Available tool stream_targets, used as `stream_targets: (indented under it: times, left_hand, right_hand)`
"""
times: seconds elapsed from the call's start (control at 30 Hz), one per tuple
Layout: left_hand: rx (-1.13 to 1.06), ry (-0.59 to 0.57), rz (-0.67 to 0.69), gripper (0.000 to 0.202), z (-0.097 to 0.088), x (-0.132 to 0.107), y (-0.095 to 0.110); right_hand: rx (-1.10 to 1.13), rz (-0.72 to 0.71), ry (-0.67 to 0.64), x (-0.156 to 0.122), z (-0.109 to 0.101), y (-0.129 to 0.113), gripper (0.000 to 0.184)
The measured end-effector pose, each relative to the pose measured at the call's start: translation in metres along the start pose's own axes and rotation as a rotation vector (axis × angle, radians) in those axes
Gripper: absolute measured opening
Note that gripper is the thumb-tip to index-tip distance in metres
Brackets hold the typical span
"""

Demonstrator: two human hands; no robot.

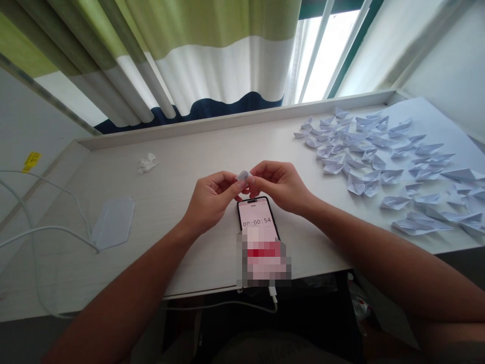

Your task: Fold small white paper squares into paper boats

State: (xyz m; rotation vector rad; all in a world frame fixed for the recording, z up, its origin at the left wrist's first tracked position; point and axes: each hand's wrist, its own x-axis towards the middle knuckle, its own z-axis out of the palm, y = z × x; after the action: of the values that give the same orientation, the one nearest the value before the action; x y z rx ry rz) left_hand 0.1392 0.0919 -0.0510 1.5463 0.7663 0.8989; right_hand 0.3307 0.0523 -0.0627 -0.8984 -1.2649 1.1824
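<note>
Head view only: both hands meet over the middle of the desk [182, 156], just above a phone [257, 217] that lies screen up and shows a timer readout. The left hand [210, 199] and right hand [283, 186] share a small folded paper [243, 175]. The fingers [232, 188] of each hand are clamped on opposite ends, thumb against forefinger. The paper is held in the air, touching neither the desk nor the phone. It is mostly hidden by fingertips, so I can't tell the fold stage. On the right, well apart from the hands, many paper boats [379, 151] are spread out, partly on a large white sheet [428, 114]. On the left are a face mask [113, 221] and a white cable [45, 230], with a crumpled scrap [147, 163] nearer the back ledge. Judgement: the piece is tiny, so it likely goes best gripped at the fingertips, close to the crease. Hold both ends level and pull evenly, since tugging one end could tear or skew it. Pressing creases flat on bare desk beside the phone would probably give sharper edges than working in the air.
</note>
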Motion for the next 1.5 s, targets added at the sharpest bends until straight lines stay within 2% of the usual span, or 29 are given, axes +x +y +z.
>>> stream_targets:
  times: [0.17,0.37,0.67,0.9,1.07,1.3,1.5]
  left_hand:
    - [-0.039,-0.027,-0.062,0.024,-0.002,-0.001,0.001]
    - [-0.106,-0.025,-0.07,0.02,-0.002,-0.001,-0.001]
    - [-0.098,-0.008,-0.059,0.026,0.003,-0.001,0.0]
    - [-0.083,0.011,-0.055,0.031,0.005,-0.002,-0.001]
    - [-0.022,-0.024,-0.092,0.03,0.004,-0.004,-0.001]
    - [0.077,-0.008,0.067,0.026,-0.002,-0.001,-0.006]
    - [0.084,0.011,0.077,0.025,-0.003,0.0,-0.002]
  right_hand:
    - [-0.052,-0.045,0.002,0.001,-0.002,-0.003,0.038]
    - [-0.044,-0.043,0.001,0.002,-0.003,-0.003,0.04]
    - [-0.056,-0.05,0.0,0.001,-0.003,0.001,0.043]
    - [-0.095,-0.046,-0.027,-0.002,-0.001,0.002,0.039]
    - [-0.173,-0.055,-0.03,-0.002,-0.003,-0.002,0.036]
    - [-0.181,-0.061,-0.125,0.002,-0.013,-0.004,0.037]
    - [-0.161,-0.057,-0.113,0.002,-0.01,-0.003,0.043]
